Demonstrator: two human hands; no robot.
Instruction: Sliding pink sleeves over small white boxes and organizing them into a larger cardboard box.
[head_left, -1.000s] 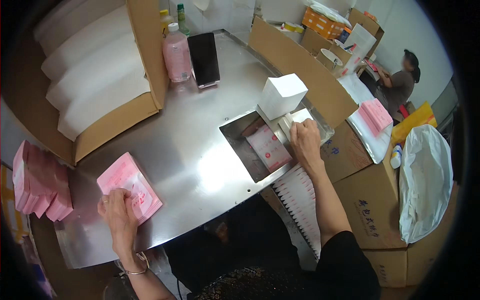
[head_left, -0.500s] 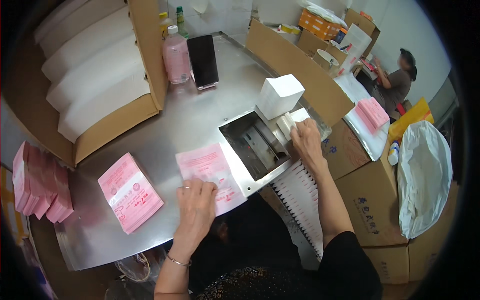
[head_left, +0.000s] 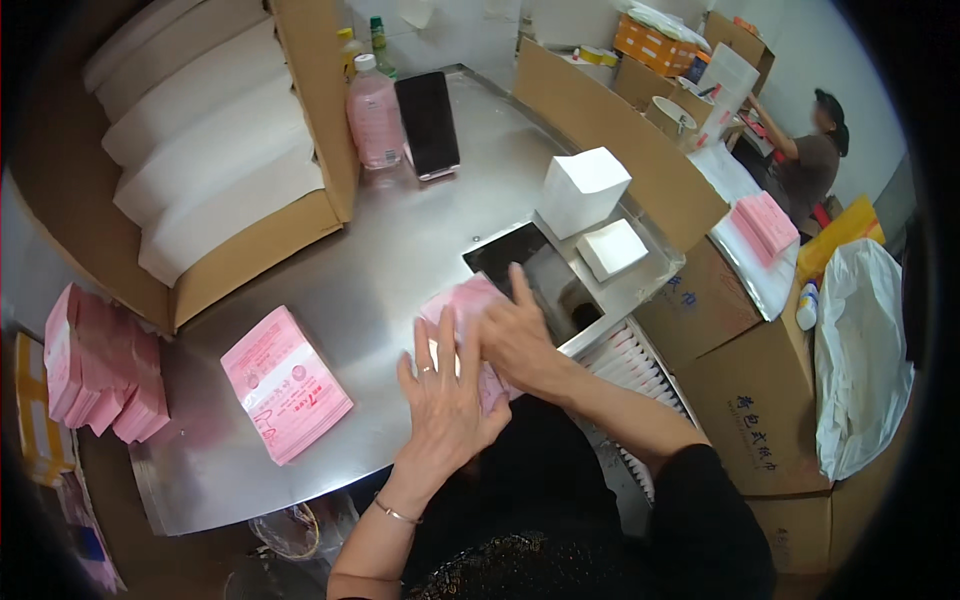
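A pink printed wrapper (head_left: 462, 297) lies by the dark rectangular opening (head_left: 520, 255) in the steel table, mostly covered by both hands and blurred at its far edge. My left hand (head_left: 443, 405) rests on its near-left part, fingers spread. My right hand (head_left: 515, 340) is bent over its right side, index finger stretched out towards the opening. The other fingers curl in on the wrapper; their tips are hidden. Beyond the opening, a low white paper stack (head_left: 612, 249) sits in front of a taller one (head_left: 588, 190). A banded pink bundle (head_left: 285, 385) lies left of my hands.
Several pink bundles (head_left: 100, 370) are heaped at far left, below a carton (head_left: 250, 262) of white paper stacks. A pink bottle (head_left: 376, 115) and a phone on a stand (head_left: 430, 125) stand at the back. Cartons (head_left: 750, 410) line the right; a person (head_left: 805, 165) sits beyond.
My right hand has left the low white stack and come left onto the wrapper. My left hand has shifted right, its fingers now spread. The wrapper's far edge has moved. The view has shifted slightly.
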